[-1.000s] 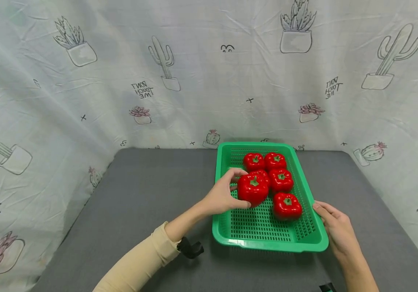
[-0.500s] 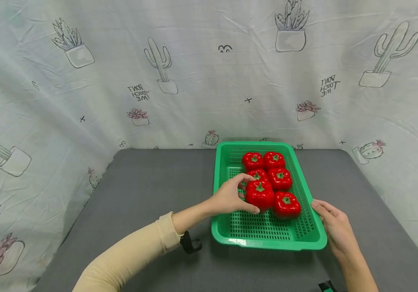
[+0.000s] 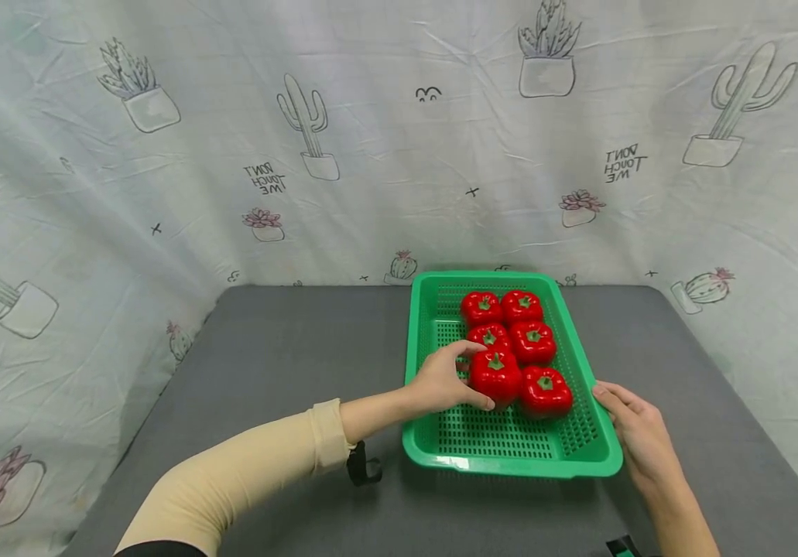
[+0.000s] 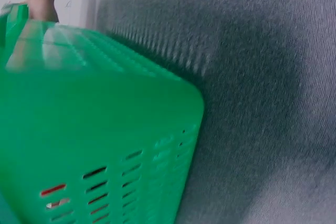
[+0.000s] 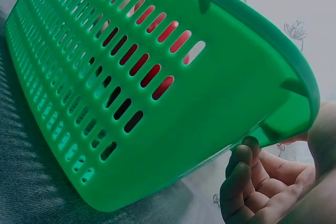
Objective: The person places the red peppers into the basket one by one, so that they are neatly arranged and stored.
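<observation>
My left hand [image 3: 443,381] grips a red bell pepper [image 3: 494,377] by its left side, thumb at the front and fingers behind, inside a green plastic basket [image 3: 510,466]. This pepper sits beside another red bell pepper [image 3: 546,391] in the front row. Behind them are several more peppers, among them one [image 3: 534,342] in the middle row and one [image 3: 481,308] at the back. At the basket's right rim my right hand [image 3: 642,433] pinches the edge, thumb on top. Its curled fingertips [image 5: 242,153] show beneath the rim in the right wrist view.
The basket stands on a grey tabletop [image 3: 301,348] near its back edge. A white curtain [image 3: 385,139] printed with cacti hangs behind and at both sides. Slots pierce the basket wall [image 4: 105,108].
My left hand has carried the pepper right and down, from over the middle row to the front row beside the other pepper. The right hand keeps hold of the rim.
</observation>
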`<state>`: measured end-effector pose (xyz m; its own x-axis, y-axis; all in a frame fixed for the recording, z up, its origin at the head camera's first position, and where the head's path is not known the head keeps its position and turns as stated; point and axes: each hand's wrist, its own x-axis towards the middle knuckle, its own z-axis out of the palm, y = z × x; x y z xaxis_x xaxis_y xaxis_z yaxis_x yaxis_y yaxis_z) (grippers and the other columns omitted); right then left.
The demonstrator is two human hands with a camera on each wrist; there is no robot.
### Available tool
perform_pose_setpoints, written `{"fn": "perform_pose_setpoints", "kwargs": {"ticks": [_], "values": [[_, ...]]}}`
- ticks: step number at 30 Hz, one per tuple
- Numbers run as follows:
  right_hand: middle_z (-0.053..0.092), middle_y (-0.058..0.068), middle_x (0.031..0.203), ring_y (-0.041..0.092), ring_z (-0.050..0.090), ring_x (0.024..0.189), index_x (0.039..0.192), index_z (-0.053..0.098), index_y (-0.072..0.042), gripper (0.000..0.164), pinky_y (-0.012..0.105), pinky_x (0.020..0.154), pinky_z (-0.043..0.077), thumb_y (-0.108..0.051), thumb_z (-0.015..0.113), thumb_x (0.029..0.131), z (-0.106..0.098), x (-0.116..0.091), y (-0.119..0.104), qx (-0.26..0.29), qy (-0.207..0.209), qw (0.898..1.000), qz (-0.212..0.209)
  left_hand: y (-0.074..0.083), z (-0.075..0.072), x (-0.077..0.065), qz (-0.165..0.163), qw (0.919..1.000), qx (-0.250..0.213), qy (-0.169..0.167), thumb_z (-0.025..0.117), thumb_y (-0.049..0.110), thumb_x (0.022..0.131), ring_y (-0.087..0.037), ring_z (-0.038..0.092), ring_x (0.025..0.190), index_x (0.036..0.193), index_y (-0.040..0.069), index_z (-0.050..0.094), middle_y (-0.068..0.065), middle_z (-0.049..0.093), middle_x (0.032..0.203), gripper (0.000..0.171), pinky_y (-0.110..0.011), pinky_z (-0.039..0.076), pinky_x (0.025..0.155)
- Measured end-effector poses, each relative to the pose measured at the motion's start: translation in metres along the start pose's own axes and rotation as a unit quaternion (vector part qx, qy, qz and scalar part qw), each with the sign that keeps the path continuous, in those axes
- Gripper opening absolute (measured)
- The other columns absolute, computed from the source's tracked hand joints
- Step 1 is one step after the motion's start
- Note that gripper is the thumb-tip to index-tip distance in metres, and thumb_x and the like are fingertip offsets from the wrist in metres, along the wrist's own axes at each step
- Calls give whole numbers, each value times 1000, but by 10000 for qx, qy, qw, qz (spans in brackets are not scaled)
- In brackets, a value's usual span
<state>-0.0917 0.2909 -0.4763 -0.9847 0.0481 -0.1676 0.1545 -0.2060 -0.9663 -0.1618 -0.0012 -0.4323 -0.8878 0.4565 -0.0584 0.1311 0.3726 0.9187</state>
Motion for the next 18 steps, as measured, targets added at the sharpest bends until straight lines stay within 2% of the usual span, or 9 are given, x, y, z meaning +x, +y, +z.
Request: {"fn": "perform_pose_setpoints", "kwargs": {"ticks": [6,12,18], "values": [[71,0,97,14,69,83,112,72,-15,20,31,69,58,-27,63,98,1,0,1,-86,12,10000,-27,-1,7,-3,-343,9991,169,165,92,13,69,-20,59,105,130,10,55,1,58,119,71,-28,55,72],[71,0,97,14,69,83,110,72,-16,18,31,68,58,-27,63,99,1,-1,0,-52,35,10000,-42,-2,11,-2,-482,9980,257,316,93,13,66,-18,59,100,127,11,55,2,58,113,71,-29,55,73],[71,0,98,13,69,85,111,72,-16,19,31,69,58,-26,63,99,1,-1,0,-39,34,10000,-16,-1,16,-5,-722,9957,-63,573,93,8,65,-17,59,94,128,9,56,1,57,114,73,-30,55,71]]}}
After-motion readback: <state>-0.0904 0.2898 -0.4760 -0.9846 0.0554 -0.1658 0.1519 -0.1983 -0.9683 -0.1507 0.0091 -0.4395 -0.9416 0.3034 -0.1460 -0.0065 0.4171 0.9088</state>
